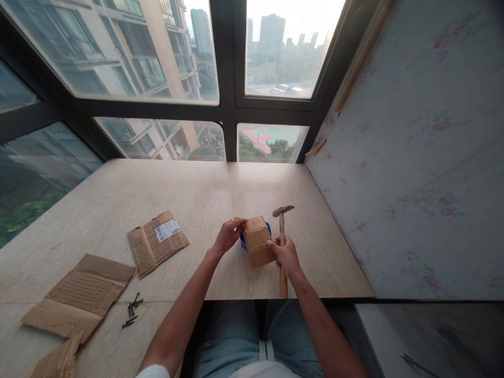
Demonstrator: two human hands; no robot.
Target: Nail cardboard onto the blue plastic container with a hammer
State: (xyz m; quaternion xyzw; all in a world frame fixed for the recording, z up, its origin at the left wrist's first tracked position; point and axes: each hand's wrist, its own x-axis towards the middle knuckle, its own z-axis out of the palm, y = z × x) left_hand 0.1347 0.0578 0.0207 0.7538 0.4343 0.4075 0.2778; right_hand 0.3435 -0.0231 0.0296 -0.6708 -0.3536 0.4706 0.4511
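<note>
My left hand [228, 235] grips the left edge of a small piece of folded cardboard [258, 242], its fingers curled over the top; a ring shows on one finger. My right hand [286, 255] is closed round the wooden handle of a hammer [282, 247], which stands upright with its metal head at the top, and its thumb presses on the cardboard's right side. A blue object [242, 240] sits under or behind the cardboard, mostly hidden.
On the plywood table [189, 194], a torn cardboard piece with a white label [157, 242] lies to the left, and larger cardboard flaps [81, 296] lie at the near left. Several dark nails [133, 310] lie loose beside them. Windows stand behind; a patterned panel [413, 157] closes the right.
</note>
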